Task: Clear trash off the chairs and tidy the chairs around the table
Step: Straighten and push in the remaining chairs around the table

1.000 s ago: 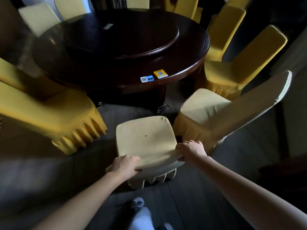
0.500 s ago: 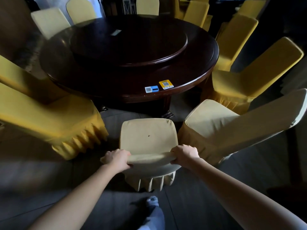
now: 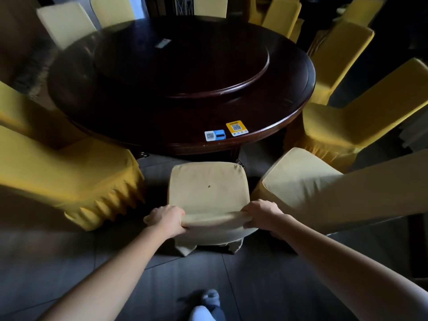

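The left hand (image 3: pixel 167 220) and the right hand (image 3: pixel 262 216) are each closed over the top edge of the backrest of a pale yellow fabric-covered chair (image 3: pixel 208 188) at lower centre of the frame. Its seat faces the round dark wooden table (image 3: pixel 180 89) in the upper centre, front edge near the rim. A small dark speck (image 3: pixel 209 186) lies on the seat.

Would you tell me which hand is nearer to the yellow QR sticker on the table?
Right. The right hand grips the chair's backrest almost straight below the yellow QR sticker; the left hand grips the opposite end, farther off to the left.
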### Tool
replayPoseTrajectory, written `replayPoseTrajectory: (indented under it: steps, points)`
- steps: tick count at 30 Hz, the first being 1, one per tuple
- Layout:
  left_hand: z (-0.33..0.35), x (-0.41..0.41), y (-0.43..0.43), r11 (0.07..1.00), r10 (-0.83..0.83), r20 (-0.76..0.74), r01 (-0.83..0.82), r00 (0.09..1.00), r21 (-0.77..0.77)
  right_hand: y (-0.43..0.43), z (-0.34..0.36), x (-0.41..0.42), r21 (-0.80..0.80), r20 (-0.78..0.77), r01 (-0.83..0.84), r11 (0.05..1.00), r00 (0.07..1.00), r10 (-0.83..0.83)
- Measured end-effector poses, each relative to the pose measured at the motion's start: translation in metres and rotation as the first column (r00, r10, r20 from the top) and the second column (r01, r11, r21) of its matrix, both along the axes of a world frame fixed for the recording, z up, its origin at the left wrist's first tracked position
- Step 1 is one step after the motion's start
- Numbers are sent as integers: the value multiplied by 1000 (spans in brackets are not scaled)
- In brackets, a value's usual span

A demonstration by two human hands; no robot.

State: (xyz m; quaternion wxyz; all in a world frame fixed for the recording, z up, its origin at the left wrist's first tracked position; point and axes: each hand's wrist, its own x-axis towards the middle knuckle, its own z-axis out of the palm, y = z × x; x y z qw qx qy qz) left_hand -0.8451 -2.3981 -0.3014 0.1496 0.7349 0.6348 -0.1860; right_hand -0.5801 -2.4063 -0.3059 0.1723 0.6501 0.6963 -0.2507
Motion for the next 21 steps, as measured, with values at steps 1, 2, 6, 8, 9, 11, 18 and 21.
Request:
replayPoseTrajectory:
  steps: [1, 2, 6, 8, 9, 11, 18, 21]
  points:
    - [-1, 1, 4, 1000, -1, 6, 1, 1000, -1, 4, 1, 1, -7, -2, -6, 1000, 1000, 6]
    - [-2, 2, 6, 1000, 0, 9, 0, 1000, -4, 7, 2, 2, -12, -4, -10, 1000, 1000, 10]
    - [-4, 5, 10, 999, 34, -5, -35, 999, -19, 11, 5, 3, -5, 0, -15, 1000, 1000, 15]
    - [-4, 5, 10, 997, 66, 5, -66, 998, -42, 11, 6, 2, -4, -1, -28, 1000, 1000, 28]
    - [-4, 5, 11, 995, 78, 12, -77, 997, -66, 10, 6, 2, -7, 0, -37, 999, 999, 37]
    - [-4, 7, 14, 991, 83, -2, -83, 997, -108, 10, 7, 2, -5, 11, -55, 998, 998, 55]
    - [-4, 11, 15, 971, 180, -53, -186, 982, -152, 21, 18, 1, -50, 51, -256, 965, 965, 259]
    - [-6, 9, 18, 966, 186, -75, -197, 980, -168, 22, 17, 1, -69, 61, -279, 958, 957, 283]
